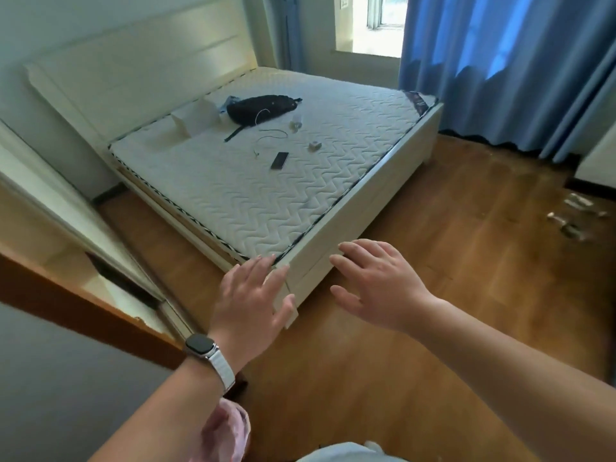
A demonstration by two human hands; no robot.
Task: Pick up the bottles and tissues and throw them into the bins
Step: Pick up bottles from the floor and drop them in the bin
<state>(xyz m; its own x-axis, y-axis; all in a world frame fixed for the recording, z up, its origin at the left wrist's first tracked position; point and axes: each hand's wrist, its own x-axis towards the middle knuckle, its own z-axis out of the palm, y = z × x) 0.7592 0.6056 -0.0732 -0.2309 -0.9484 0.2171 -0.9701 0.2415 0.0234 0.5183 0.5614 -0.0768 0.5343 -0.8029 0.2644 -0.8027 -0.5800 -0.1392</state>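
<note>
My left hand (253, 305), with a watch on its wrist, and my right hand (376, 285) are both held out flat with fingers spread, empty, over the near corner of the bed (376, 208). Far off on the wood floor at the right lie crumpled bottles and tissues (571, 216). A small clear bottle (296, 123) lies on the mattress beside a black bag, and a small crumpled white item (314, 146) lies just in front of it. No bin is in view.
On the mattress are a black bag (261, 107), a phone (279, 160), a thin cable and a white box by the headboard. Blue curtains (506, 71) hang at the right. A wardrobe edge and door frame (83, 295) stand on my left.
</note>
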